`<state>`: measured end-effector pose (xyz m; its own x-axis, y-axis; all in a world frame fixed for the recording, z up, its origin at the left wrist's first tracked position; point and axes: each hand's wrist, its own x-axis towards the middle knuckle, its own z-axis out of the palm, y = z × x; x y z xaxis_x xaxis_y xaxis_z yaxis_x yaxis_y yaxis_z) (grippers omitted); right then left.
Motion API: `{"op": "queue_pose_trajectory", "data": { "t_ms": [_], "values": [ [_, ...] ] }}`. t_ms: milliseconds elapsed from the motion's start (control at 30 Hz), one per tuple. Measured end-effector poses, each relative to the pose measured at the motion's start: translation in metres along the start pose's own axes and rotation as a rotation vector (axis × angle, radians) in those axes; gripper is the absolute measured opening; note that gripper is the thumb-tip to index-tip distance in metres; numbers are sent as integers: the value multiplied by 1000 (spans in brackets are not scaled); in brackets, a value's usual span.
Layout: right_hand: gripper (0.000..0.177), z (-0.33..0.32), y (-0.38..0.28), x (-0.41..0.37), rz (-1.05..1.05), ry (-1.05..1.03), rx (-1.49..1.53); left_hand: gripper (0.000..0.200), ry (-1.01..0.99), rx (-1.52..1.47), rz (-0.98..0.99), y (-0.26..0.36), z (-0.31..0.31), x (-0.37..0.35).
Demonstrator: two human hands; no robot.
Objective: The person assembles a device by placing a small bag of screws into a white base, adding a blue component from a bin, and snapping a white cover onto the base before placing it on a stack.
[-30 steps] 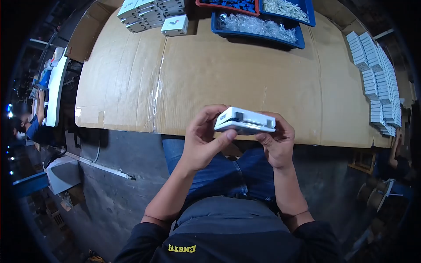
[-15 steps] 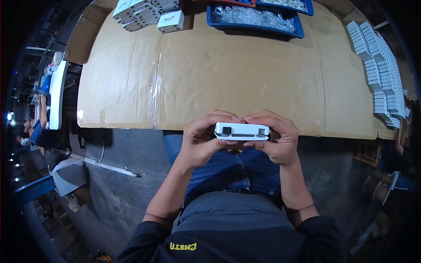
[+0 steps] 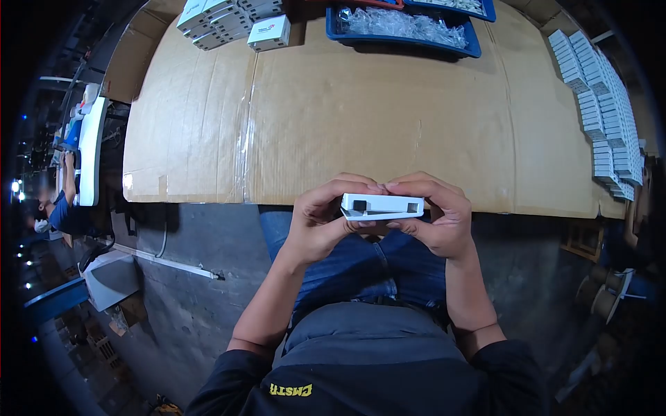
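Note:
Between both hands I hold a white plastic casing (image 3: 388,202), just off the table's near edge. One long side faces me, with a dark square opening at its left and a smaller one at its right. A narrow wedge-shaped gap runs between its two halves, wider at the left than at the right. My left hand (image 3: 325,218) grips the left end, thumb below and fingers above. My right hand (image 3: 437,216) holds the right end the same way. The casing's far side is hidden.
Cardboard covers the table (image 3: 374,125). At the back stand stacked white boxes (image 3: 218,21), a single white box (image 3: 269,33) and a blue tray (image 3: 336,31) of clear plastic parts. Rows of white units (image 3: 603,104) line the right edge. A person (image 3: 64,208) works at the far left.
The gap in the casing has narrowed at its right end, where the halves now sit closer together. My hands have hardly moved.

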<state>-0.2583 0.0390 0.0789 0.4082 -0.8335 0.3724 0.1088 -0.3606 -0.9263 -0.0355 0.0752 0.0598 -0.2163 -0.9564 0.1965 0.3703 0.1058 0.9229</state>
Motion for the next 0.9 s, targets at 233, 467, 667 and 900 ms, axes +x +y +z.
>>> {"op": "queue_pose_trajectory", "data": {
  "t_ms": [233, 467, 667, 900],
  "values": [
    [47, 0, -13, 10, 4, 2, -193, 38, 58, 253, -146, 18, 5, 3],
    [41, 8, -7, 5, 47, -16, -141, 36, 10, 709, 7, 20, 12, 5],
    [36, 16, -3, 1, 21, 60, -137, 34, 46, 747, -16, 24, 18, 5],
    [27, 12, -6, 0, 36, 64, -92, 34, 50, 732, 69, 29, 15, 0]
  ]
}}
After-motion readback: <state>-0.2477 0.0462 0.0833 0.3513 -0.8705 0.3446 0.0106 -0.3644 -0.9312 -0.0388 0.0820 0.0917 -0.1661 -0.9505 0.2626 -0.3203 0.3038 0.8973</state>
